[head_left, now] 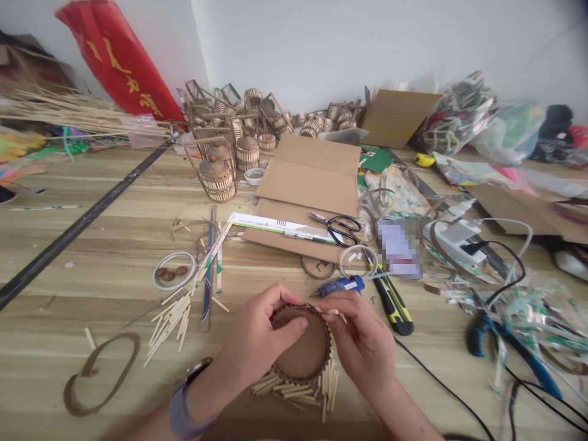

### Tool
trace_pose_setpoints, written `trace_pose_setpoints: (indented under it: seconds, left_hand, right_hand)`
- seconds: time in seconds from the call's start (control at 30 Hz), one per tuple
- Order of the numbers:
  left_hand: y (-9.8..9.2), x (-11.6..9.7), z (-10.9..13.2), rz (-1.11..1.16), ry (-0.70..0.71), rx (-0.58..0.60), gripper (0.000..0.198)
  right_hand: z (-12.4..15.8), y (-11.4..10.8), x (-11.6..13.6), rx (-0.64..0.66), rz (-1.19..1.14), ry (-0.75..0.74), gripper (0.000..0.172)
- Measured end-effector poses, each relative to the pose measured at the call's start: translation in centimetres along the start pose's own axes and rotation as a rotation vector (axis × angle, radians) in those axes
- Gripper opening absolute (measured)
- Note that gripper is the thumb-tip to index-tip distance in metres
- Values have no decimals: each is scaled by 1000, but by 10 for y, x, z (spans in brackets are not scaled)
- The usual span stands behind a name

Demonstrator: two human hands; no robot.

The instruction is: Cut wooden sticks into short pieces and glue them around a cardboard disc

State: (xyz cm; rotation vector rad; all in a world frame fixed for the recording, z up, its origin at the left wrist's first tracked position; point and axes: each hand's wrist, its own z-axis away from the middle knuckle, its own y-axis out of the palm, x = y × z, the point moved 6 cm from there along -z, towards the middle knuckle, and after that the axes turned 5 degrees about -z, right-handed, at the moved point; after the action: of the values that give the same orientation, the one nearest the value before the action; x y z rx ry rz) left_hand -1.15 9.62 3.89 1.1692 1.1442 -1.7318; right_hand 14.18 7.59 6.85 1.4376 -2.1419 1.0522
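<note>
My left hand (250, 340) is closed around the far left rim of a round brown wooden disc (301, 352), its thumb lying over the top. The disc has a ridged edge. At its upper right rim, my right hand (365, 346) pinches a short pale wooden stick (331, 312) between thumb and fingers. Similar short sticks (328, 386) lie loose at the disc's near edge. Just beyond my hands rests a blue glue gun (342, 285), with a yellow-and-black utility knife (395, 303) to its right.
More sticks (172, 324) and a curled brown strip (103, 380) lie to the left. Scissors (337, 228) rest on cardboard (312, 174). Small lidded baskets (218, 174) stand behind. Blue-handled pliers (514, 352), cables and plastic scraps crowd the right, near a phone (399, 248).
</note>
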Motion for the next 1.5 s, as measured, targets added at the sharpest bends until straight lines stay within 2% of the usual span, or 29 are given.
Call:
trace_pose_setpoints:
  seconds: [0.17, 0.4, 0.5, 0.57, 0.63, 0.7, 0.87, 0.97, 1.1, 1.2, 1.3, 1.4, 1.5]
  left_hand:
    - [1, -2, 2, -80, 19, -7, 18]
    - [2, -3, 4, -35, 80, -20, 22]
    - [4, -6, 6, -27, 103, -11, 20]
    - [7, -7, 8, -23, 92, 21, 19]
    - [9, -6, 8, -12, 77, 42, 19]
    - [8, -4, 8, -4, 67, 35, 19]
    - [2, 1, 6, 11, 32, 26, 18]
    - [0, 3, 7, 10, 22, 29, 16]
    - [-5, 5, 8, -3, 15, -4, 15]
    - [-9, 8, 9, -19, 32, -29, 16]
    - [-11, 10, 9, -56, 44, -70, 17]
    - [-12, 14, 9, -67, 16, -139, 19]
    - [-11, 18, 8, -59, -10, -219, 20]
  right_hand:
    - [3, 1, 0, -16, 6, 7, 18]
    - [8, 3, -4, -26, -38, 26, 20]
    - [10, 1, -9, -118, -146, 106, 16]
    - [10, 0, -11, -187, -238, 152, 23]
    - [8, 0, -10, -199, -279, 169, 29]
    - [5, 0, -10, -197, -298, 183, 27]
    - [9, -5, -14, -306, -367, 250, 21]
    - [14, -3, -14, -252, -302, 234, 19]
    - [13, 1, -18, -116, -86, 263, 26]
    - [8, 8, -32, 68, 57, 338, 17]
    - [5, 17, -42, 248, 103, 345, 13]
    - [2, 15, -41, 214, 111, 309, 15]
    - [3, 15, -34, 159, 20, 350, 14]
